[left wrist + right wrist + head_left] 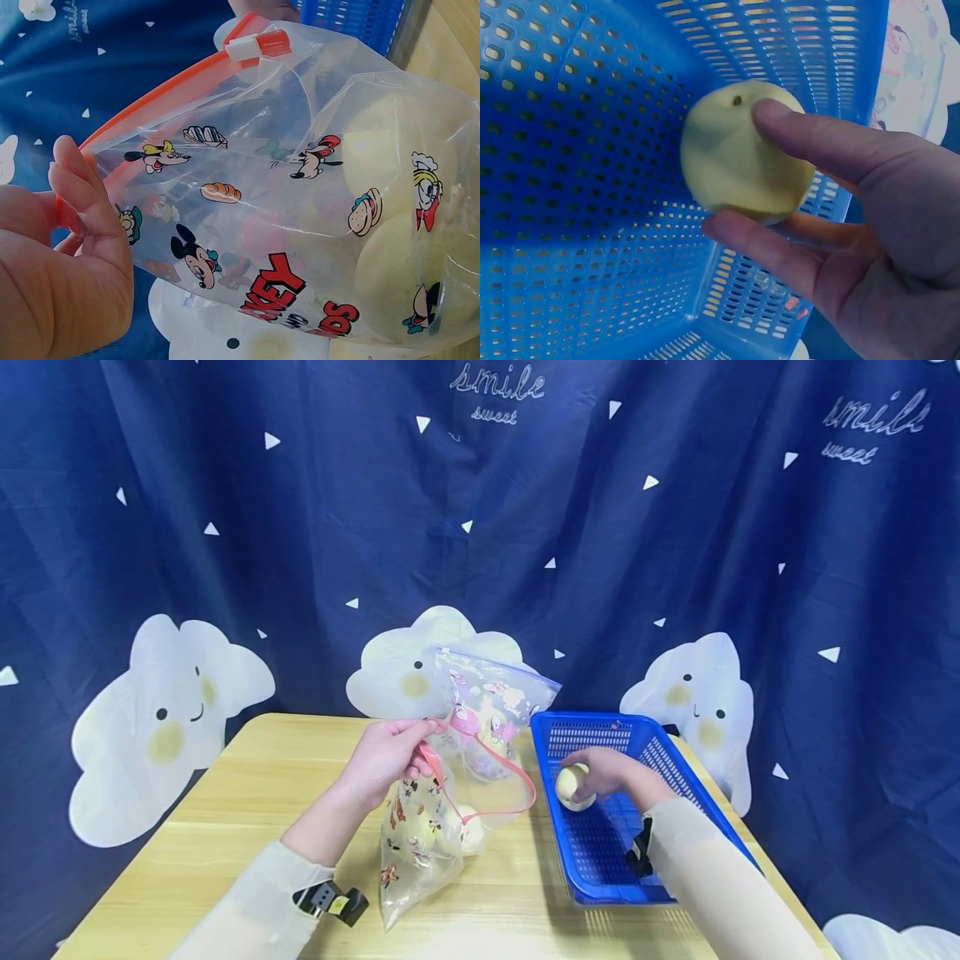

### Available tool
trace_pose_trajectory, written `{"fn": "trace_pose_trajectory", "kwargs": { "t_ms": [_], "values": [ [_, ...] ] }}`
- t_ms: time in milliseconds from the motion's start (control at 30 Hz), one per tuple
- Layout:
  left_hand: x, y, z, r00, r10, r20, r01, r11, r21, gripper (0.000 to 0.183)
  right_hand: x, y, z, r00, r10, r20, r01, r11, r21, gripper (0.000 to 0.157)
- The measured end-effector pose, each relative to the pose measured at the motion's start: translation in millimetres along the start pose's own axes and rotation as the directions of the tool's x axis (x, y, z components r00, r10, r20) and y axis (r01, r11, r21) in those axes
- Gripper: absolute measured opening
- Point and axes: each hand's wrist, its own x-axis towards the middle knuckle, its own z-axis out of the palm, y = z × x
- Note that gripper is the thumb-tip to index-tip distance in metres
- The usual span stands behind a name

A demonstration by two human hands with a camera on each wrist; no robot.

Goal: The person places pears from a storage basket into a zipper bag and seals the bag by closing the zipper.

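My left hand (384, 758) pinches the red-edged mouth of a clear zip bag (408, 868) printed with cartoon figures. The bag hangs with its mouth spread, its lower part by the tabletop; several pale yellow round fruits (394, 262) show through its side. Inside the blue plastic basket (622, 892), my right hand (611, 772) grips another pale yellow round fruit (735, 169) between thumb and fingers. A small hollow shows on top of that fruit. No other fruit is visible in the basket.
Behind the held bag, a second clear zip bag (495, 689) with a purple top edge and pink prints stands upright with contents inside. Bag and basket are on a light wooden table (247, 810). A dark blue curtain (337, 485) with clouds hangs behind it.
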Motion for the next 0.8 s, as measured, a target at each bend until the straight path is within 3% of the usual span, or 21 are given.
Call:
{"fn": "trace_pose_trajectory", "kwargs": {
  "t_ms": [133, 267, 533, 800],
  "values": [
    [0.0, -1.0, -0.3, 1.0, 0.0, 0.002, 0.0, 1.0, -0.003, 0.038, -4.6, 5.9, -5.0, 0.992, -0.067, -0.103, 0.064, 0.997, -0.036, 0.062],
    [0.1, -2.3, -1.2, 1.0, -0.002, -0.001, 0.002, 1.0, -0.006, 0.037, -12.8, 8.9, -10.2, 0.958, -0.152, -0.245, 0.147, 0.988, -0.042, 0.066],
    [-0.9, -1.5, 0.3, 1.0, -0.002, -0.001, 0.002, 1.0, -0.006, 0.037, -39.6, -2.6, -18.2, 0.847, -0.236, -0.476, 0.242, 0.969, -0.049, 0.066],
    [-1.8, -0.3, 1.6, 1.0, -0.013, -0.014, 0.013, 1.0, 0.014, 0.037, -70.7, -38.9, -19.2, 0.713, -0.376, -0.592, 0.443, 0.896, -0.036, 0.071]
  ]
}}
